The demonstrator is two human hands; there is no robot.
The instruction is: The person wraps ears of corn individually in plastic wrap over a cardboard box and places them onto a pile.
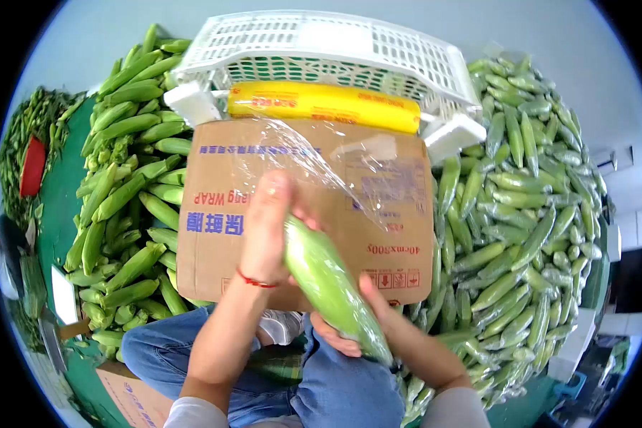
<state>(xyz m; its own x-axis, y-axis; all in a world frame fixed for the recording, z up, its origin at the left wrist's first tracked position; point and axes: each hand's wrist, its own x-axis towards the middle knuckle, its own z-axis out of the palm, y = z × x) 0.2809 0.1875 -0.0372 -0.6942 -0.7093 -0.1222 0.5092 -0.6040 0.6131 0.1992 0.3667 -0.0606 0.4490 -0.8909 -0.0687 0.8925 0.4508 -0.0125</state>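
Observation:
A green ear of corn in its husk (324,274), with shiny clear film around it, lies slanted over the front of a cardboard box (307,164). My left hand (271,221), a red string on its wrist, is closed at the upper end of the ear. The lower end is held between the thumb and fingers of my right hand (357,321). Clear plastic film (314,160) stretches over the box top from a yellow roll (324,105). The roll sits at the far edge of the box, between two white supports.
A white plastic basket (335,36) stands behind the roll. Unwrapped ears (132,143) are piled on the left, and film-wrapped ears (513,235) on the right. A cleaver (52,339) and a red object (32,167) are at the far left.

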